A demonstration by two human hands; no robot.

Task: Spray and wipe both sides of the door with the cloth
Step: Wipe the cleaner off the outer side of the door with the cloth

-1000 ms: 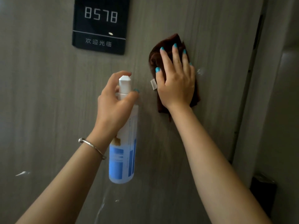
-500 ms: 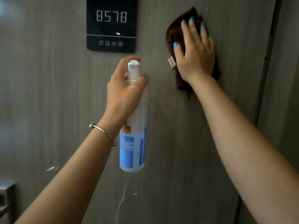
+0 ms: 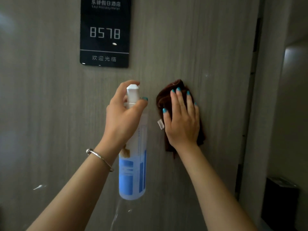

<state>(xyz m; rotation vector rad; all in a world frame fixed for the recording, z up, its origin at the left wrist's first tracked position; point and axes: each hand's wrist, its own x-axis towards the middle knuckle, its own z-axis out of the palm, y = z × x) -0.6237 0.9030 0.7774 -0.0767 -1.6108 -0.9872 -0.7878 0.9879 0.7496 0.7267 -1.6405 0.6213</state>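
The right hand (image 3: pixel 182 120), fingers flat, pressed the cloth (image 3: pixel 168 97) against the door (image 3: pixel 208 39). The left hand (image 3: pixel 122 117) gripped the bottle (image 3: pixel 132 172) just beside it. Wiping well probably called for even pressure and overlapping strokes.

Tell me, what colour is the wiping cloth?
Dark brown cloth, seen in the head view.
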